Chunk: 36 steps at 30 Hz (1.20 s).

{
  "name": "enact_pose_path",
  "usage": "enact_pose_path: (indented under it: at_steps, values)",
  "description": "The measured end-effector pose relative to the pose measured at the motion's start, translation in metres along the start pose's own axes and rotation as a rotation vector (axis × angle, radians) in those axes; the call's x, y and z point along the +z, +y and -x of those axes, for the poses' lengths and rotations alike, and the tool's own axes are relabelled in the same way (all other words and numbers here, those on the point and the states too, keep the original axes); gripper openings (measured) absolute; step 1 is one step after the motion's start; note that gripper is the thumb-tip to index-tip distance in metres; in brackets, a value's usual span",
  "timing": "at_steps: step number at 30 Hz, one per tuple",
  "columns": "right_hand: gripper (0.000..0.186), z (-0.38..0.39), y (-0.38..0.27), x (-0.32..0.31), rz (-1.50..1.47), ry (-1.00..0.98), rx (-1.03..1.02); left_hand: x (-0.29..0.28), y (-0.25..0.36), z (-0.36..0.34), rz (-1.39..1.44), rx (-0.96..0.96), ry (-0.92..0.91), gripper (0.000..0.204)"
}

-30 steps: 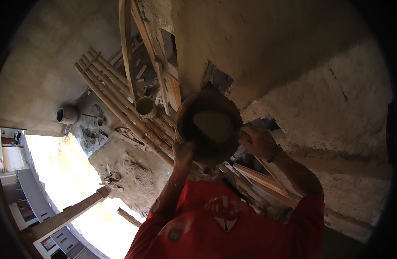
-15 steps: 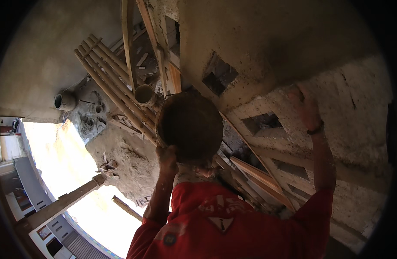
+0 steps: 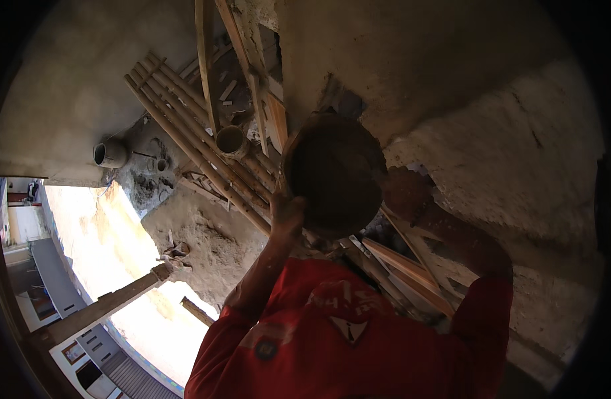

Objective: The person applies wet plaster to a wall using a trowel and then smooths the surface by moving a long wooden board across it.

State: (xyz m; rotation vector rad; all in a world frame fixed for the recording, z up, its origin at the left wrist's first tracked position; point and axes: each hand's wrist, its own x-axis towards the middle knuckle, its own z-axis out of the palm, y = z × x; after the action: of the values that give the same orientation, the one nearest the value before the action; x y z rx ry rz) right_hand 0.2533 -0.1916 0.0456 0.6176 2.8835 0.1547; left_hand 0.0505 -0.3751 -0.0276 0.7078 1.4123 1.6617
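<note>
The dark bucket (image 3: 332,174) is in front of the chest, its mouth facing up toward the person. The left hand (image 3: 288,217) has its fingers curled tight on the left rim, likely to keep the load level and steady. The right hand (image 3: 406,193) is at the opposite rim, near the wall (image 3: 498,159); in shadow, I cannot tell whether its fingers pinch anything. A 2nd, smaller bucket (image 3: 232,141) appears propped among wooden poles (image 3: 179,133), perhaps for easy reach.
</note>
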Motion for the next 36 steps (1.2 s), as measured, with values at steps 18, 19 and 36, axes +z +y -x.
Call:
enact_pose_path:
  at_steps: [18, 19, 36]
  values:
    - [0.03, 0.045, 0.031, -0.147, -0.608, 0.173, -0.002, -0.003, 0.008, -0.008, -0.744, 0.817, -0.111, 0.028]
    - [0.03, 0.046, 0.034, -0.163, -0.642, 0.112, -0.016, -0.002, 0.011, -0.005, -0.662, 0.654, -0.068, 0.028]
    - [0.04, 0.065, 0.084, -0.182, -0.222, 0.107, 0.276, 0.028, 0.027, -0.005, 0.017, -0.169, 0.12, 0.029]
